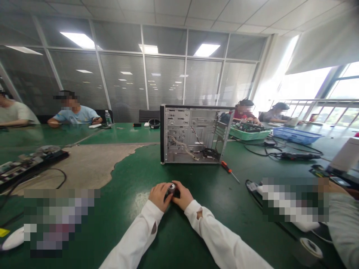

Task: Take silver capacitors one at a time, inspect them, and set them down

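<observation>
Both my hands meet over the green table (140,229), near the middle of the view. Between them is a small round metallic object (171,188), partly covered by the fingers. My left hand (159,196) wraps round its left side, and my right hand (183,196) holds it from the right. Beyond the hands stands an open computer case (163,134), upright, with cables inside. A screwdriver (226,167) with an orange and black handle lies by the case's lower right corner.
Green basket (252,135) of parts and blue basket (297,136) at the back right, beside black cables. Power strip (297,215), tape roll (310,248) and a person's sleeve (343,220) at right. Circuit parts (30,164) at left. Several people sit across the table.
</observation>
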`<action>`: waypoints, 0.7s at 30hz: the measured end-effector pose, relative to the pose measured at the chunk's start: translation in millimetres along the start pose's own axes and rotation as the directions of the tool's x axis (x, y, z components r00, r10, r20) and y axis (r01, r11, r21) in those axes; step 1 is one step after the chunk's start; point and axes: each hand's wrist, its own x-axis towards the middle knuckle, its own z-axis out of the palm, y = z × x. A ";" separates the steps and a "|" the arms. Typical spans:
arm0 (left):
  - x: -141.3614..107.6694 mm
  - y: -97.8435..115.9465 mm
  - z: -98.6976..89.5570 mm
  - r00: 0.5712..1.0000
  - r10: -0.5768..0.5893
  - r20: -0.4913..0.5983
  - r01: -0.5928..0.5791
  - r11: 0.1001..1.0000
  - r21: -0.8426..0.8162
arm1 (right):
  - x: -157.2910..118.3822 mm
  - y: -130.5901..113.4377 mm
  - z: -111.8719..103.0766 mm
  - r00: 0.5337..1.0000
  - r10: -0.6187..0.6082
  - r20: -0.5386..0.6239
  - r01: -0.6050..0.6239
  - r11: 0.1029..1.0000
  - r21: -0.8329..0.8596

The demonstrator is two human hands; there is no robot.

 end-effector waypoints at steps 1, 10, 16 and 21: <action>-0.9 0.0 -0.7 1.000 0.002 0.004 -0.002 1.000 0.004 | -0.3 -0.7 -0.1 1.000 0.001 -0.006 -0.001 1.000 0.004; -8.4 7.8 -9.5 0.992 0.080 0.099 -0.077 0.996 -0.042 | -5.2 -5.8 -2.7 0.999 0.015 -0.030 -0.015 1.000 0.009; -7.2 9.1 -8.6 0.989 0.007 0.145 0.000 0.999 -0.049 | -5.4 -7.7 -3.5 1.000 -0.009 -0.019 0.006 0.986 -0.166; -8.0 1.9 -1.7 0.993 -0.006 0.118 0.016 0.997 -0.079 | -7.2 -10.8 -5.9 0.999 -0.024 -0.032 0.017 0.980 -0.197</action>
